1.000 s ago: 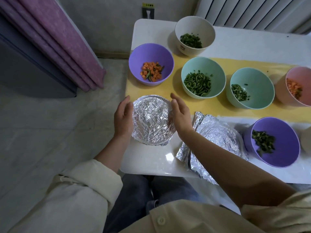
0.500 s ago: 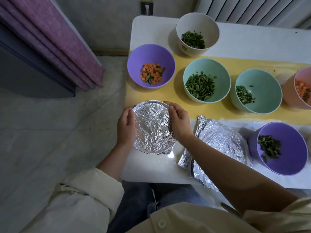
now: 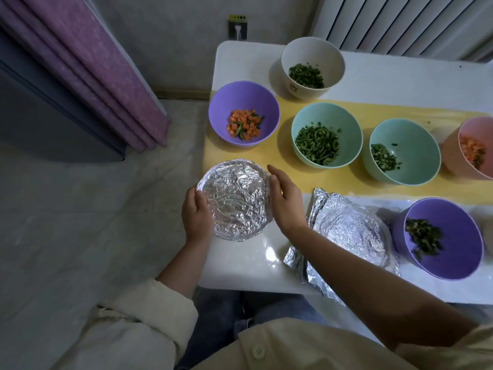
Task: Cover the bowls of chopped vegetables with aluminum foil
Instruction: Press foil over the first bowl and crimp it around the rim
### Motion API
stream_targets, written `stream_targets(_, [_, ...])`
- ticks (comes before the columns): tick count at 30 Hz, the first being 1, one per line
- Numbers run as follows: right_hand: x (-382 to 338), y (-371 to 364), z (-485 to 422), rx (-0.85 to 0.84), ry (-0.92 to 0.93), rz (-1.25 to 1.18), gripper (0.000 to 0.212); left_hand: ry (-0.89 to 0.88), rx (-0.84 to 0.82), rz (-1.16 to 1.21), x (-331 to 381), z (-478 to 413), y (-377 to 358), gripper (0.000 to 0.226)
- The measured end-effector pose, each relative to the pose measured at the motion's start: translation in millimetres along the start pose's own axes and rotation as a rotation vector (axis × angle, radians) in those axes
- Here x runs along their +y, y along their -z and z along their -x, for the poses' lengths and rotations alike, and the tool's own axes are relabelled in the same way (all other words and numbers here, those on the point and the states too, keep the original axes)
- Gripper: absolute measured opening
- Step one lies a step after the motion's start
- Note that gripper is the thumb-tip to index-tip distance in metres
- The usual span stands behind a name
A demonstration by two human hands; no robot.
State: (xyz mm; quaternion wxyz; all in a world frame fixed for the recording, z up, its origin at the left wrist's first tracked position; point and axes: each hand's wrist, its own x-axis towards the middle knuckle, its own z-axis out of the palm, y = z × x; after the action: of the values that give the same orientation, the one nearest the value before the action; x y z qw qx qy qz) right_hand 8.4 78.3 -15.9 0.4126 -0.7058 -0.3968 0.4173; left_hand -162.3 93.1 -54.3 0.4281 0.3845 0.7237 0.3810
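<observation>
A bowl wrapped over its top in crinkled aluminum foil sits at the table's near left corner, right at the left edge. My left hand grips its left side, thumb on the rim. My right hand presses against its right rim with fingers nearly straight. Uncovered bowls stand beyond and to the right: a purple one with carrot cubes, a cream one with greens, two teal ones with greens, a pink one, and a purple one with greens.
Loose folded foil sheets lie right of my right forearm. A yellow runner crosses the white table. Floor and a purple curtain are to the left; a radiator stands behind the table.
My hands closed in from beside the covered bowl onto its sides. Since half a second ago, my right hand's fingers have straightened along the rim, and the bowl has stayed in place.
</observation>
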Motion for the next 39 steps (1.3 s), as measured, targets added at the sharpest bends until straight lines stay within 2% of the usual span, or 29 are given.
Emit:
stream_targets(4, [15, 1, 25, 0.036, -0.088, -0.094, 0.038, 0.077, 0.063, 0.082, 2, 11, -5, 0.022])
stream_targets(9, [21, -13, 24, 0.071, -0.166, -0.212, 0.043, 0.076, 0.010, 0.155, 12, 9, -3, 0.053])
stream_targets(15, [25, -24, 14, 0.164, -0.204, -0.308, 0.034, 0.162, 0.088, 0.246, 13, 6, -9, 0.038])
stream_targets(22, [28, -37, 10, 0.262, -0.236, -0.268, 0.033, 0.106, 0.157, 0.221, 8, 4, -18, 0.036])
stream_targets(30, [29, -12, 15, 0.056, -0.276, -0.363, 0.039, 0.141, 0.166, 0.263, 19, 10, -10, 0.049])
stream_targets(33, [26, -2, 7, 0.056, -0.192, -0.304, 0.046, 0.146, 0.133, 0.284, 20, 3, -2, 0.045])
stream_targets(39, [13, -15, -16, 0.016, -0.119, -0.248, 0.032, 0.036, 0.021, 0.243, 10, -7, -7, 0.027])
